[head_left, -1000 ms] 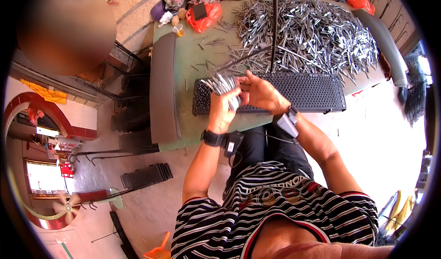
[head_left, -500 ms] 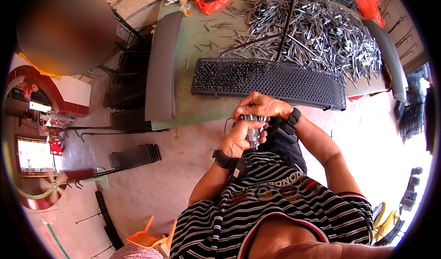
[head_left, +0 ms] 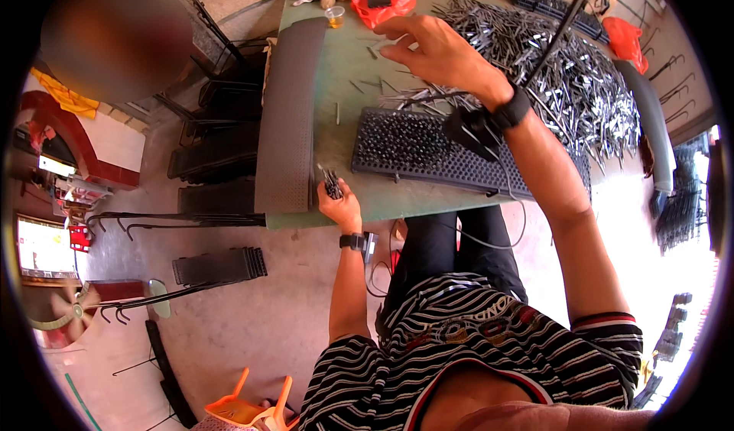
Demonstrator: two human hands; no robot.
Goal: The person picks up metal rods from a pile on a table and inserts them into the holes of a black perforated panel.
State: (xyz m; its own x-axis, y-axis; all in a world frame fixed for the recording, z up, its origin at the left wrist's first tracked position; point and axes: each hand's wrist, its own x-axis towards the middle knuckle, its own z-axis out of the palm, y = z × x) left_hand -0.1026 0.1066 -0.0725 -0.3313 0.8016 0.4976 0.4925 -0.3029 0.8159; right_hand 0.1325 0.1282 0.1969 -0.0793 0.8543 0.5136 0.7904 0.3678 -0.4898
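Observation:
At the table's near left edge, my left hand (head_left: 341, 208) is closed round a bundle of thin dark metal rods (head_left: 331, 184), whose tips stick out above the fingers. My right hand (head_left: 440, 53) is raised over the table near a red plastic bag, its thumb and fingers apart and nothing visible between them. Below the right hand lies a black perforated rack (head_left: 478, 173); its left part is studded with many small pieces, while bare holes show toward the right. The right forearm covers some of it. A large heap of loose metal rods (head_left: 585, 95) spreads behind and to the right.
A long grey perforated panel (head_left: 287, 125) lies along the left of the green table (head_left: 344, 137). Farther back are a red plastic bag (head_left: 397, 4) and a small cup (head_left: 334, 16). A dark post crosses the heap. Black racks hang at left; an orange chair (head_left: 237, 409) stands lower left.
My hands have parted from the bundle they held together. The left has moved left with metal rods, and the right has reached forward over the table. The view has shifted slightly.

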